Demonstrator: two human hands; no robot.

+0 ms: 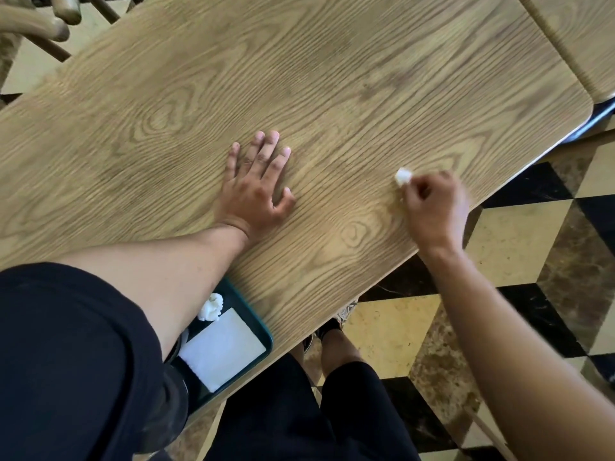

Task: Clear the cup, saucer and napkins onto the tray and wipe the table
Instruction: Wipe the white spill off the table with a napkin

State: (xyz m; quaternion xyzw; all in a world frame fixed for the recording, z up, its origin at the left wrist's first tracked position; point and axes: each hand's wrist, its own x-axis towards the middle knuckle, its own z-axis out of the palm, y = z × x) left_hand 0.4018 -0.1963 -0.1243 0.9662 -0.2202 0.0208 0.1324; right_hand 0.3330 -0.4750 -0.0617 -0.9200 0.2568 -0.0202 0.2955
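Note:
My left hand (258, 188) lies flat on the wooden table (332, 78), fingers straight and spread. To its right, near the table's edge, my right hand (436, 211) pinches a small white wad of napkin (403, 177) against the tabletop. A dark green tray (263, 331) sits at the near edge of the table, partly hidden under my left arm. On it lie a flat white napkin (223, 347) and a crumpled white napkin (211, 307). The cup and saucer are not visible.
A second wooden table (579, 31) stands close by at the upper right. Wooden chair parts (43, 24) show at the upper left. Below the table's right edge is a chequered tile floor (519, 241), with my legs and shoe beneath.

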